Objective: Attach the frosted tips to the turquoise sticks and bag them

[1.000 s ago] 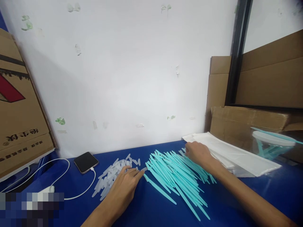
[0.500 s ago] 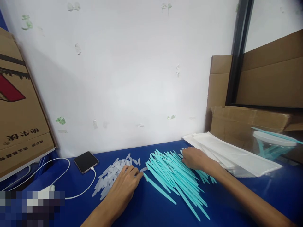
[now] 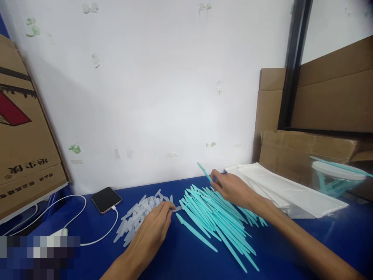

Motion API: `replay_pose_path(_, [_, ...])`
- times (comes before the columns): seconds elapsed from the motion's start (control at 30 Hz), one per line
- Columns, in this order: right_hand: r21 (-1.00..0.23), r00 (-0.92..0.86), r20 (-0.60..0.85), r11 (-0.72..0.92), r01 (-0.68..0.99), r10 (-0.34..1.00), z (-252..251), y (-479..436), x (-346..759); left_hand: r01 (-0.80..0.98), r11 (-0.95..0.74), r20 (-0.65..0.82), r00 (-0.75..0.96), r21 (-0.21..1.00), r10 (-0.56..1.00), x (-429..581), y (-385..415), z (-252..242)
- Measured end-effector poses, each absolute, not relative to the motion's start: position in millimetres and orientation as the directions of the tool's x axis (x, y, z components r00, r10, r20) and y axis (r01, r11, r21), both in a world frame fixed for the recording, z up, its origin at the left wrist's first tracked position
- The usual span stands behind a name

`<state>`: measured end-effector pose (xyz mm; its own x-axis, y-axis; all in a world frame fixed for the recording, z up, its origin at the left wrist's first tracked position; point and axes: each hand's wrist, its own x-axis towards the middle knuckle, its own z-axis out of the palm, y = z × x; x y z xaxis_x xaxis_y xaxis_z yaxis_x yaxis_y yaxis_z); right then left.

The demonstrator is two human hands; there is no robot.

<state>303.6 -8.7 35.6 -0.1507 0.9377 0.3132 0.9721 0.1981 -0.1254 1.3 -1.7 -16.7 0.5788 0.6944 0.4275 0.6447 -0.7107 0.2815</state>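
Phone [image 3: 106, 200] and white packaging [image 3: 287, 187] lie near tabletop's [image 3: 186, 260] far edge; right hand [image 3: 233, 189] pinches turquoise stick [image 3: 204, 171], left hand [image 3: 155, 225] grip unclear.

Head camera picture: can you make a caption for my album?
Right hand holding one turquoise stick near the turquoise pile, left hand beside pale pieces, at a blue table.

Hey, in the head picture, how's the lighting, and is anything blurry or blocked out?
Head view: soft, fairly even light on the white wall, with a faint shadow toward its left; the upper-right corner darkens; the clear tub at right looks soft; a pixelated patch hides the lower left; the piled teal sticks show distinct edges.
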Motion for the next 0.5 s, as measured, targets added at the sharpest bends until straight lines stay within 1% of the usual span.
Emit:
replay_pose_path(0.1, [-0.169, -0.355, 0.354, 0.432, 0.886, 0.865, 33.9, -14.3, 294.2, 0.675, -0.662, 0.401, 0.536, 0.325, 0.743, 2.4, -4.6, -15.6])
replay_pose_path(0.17, [-0.177, -0.412, 0.387, 0.505, 0.845, 0.825, 33.5, -17.5, 289.5, 0.673, -0.66, 0.409, 0.527, 0.333, 0.745, 2.9, -6.1, -15.0])
replay_pose_path(0.37, [-0.177, -0.449, 0.418, 0.556, 0.812, 0.79, 35.2, -22.9, 281.0, 0.638, -0.673, 0.505, 0.469, 0.374, 0.725, 4.3, -5.0, -14.3])
replay_pose_path(0.5, [-0.188, -0.448, 0.42, 0.558, 0.808, 0.789, 34.8, -25.1, 279.1, 0.622, -0.691, 0.54, 0.462, 0.369, 0.704, 5.7, -0.6, -15.6])
